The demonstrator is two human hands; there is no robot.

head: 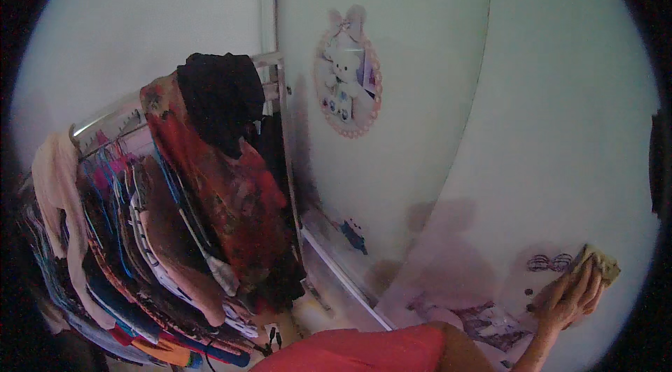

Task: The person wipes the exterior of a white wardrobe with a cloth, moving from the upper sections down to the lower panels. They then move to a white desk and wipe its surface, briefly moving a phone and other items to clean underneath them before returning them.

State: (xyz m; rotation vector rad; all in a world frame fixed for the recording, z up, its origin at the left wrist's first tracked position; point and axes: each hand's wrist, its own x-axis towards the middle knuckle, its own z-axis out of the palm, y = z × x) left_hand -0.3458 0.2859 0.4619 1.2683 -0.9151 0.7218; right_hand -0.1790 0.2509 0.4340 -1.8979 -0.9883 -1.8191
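My right hand (572,293) presses a yellowish cloth (593,262) flat against the pale wall panel (546,162) at the lower right. The fingers lie spread over the cloth. Just left of the hand, dark line markings (548,263) and small dark round spots (528,292) show on the panel. My left hand is out of view. A red sleeve and shirt (362,348) of mine fill the bottom middle.
At left stands a clothes rack (107,115) crowded with hung garments. A black cloth (220,99) and a red patterned garment (226,188) drape over it. An oval bear decoration (346,78) and a small blue sticker (354,235) are on the adjoining panel. Cable plugs (274,338) are low down.
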